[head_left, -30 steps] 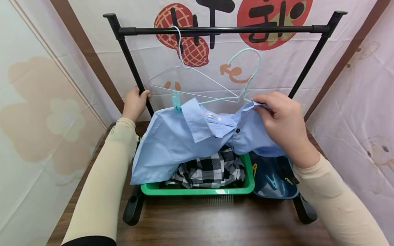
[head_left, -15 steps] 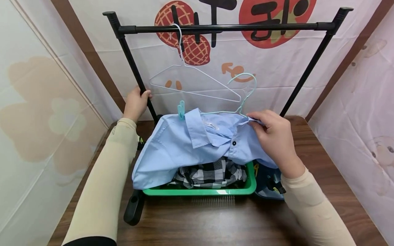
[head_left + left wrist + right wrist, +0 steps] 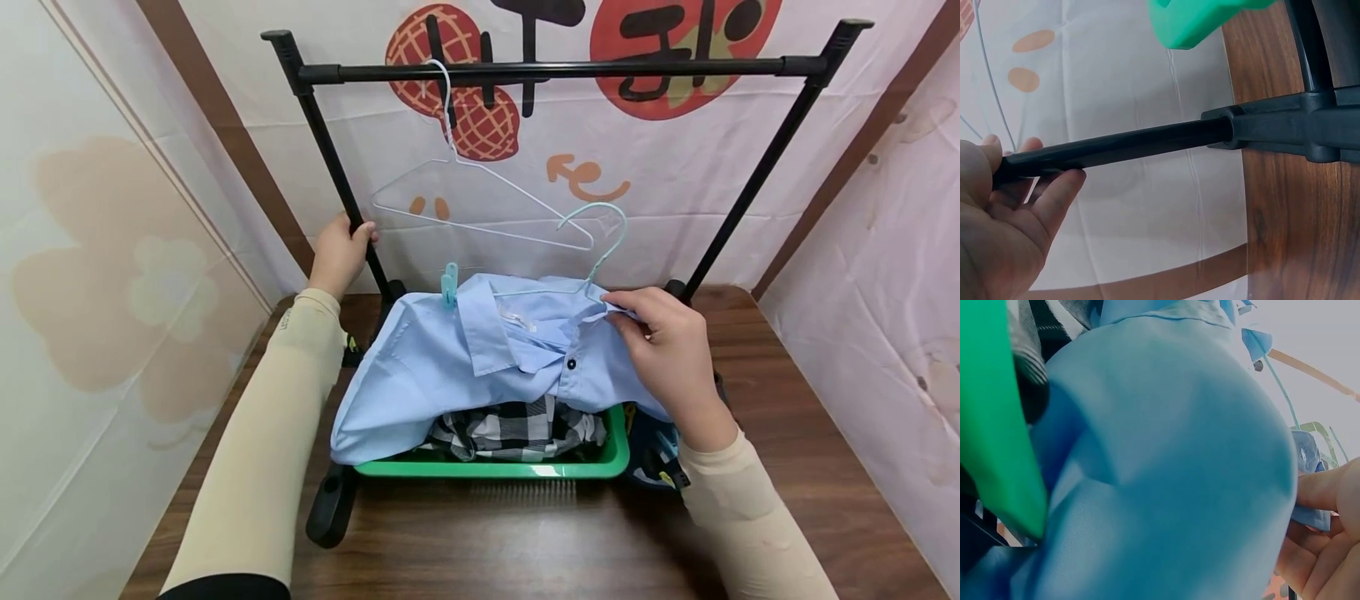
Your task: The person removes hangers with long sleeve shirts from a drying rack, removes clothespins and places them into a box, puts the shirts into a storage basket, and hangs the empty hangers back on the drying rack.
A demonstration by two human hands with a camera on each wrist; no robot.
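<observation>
My left hand (image 3: pixel 339 254) grips the left upright (image 3: pixel 330 150) of a black rack; in the left wrist view its fingers (image 3: pixel 1060 194) wrap the black tube (image 3: pixel 1135 145). With the right hand (image 3: pixel 671 354) I pinch the blue shirt (image 3: pixel 420 367) near its shoulder, beside the collar; the cloth fills much of the right wrist view, with that hand (image 3: pixel 1329 531) at its right edge. A mint hanger (image 3: pixel 618 237) has its hook free above the shirt and its arms partly inside. One light-blue clip (image 3: pixel 449 286) stands on the shirt's left shoulder.
A white hanger (image 3: pixel 525 196) hangs from the rack's top bar (image 3: pixel 555 72). Under the shirt, a green basket (image 3: pixel 495 471) holds a black-and-white checked cloth (image 3: pixel 517 429). A dark blue bin (image 3: pixel 645 450) sits to its right, partly hidden by the shirt and right arm.
My right hand has moved down and slightly left, lowering the shirt, its clip and the mint hanger toward the basket. The left hand keeps its grip on the upright.
</observation>
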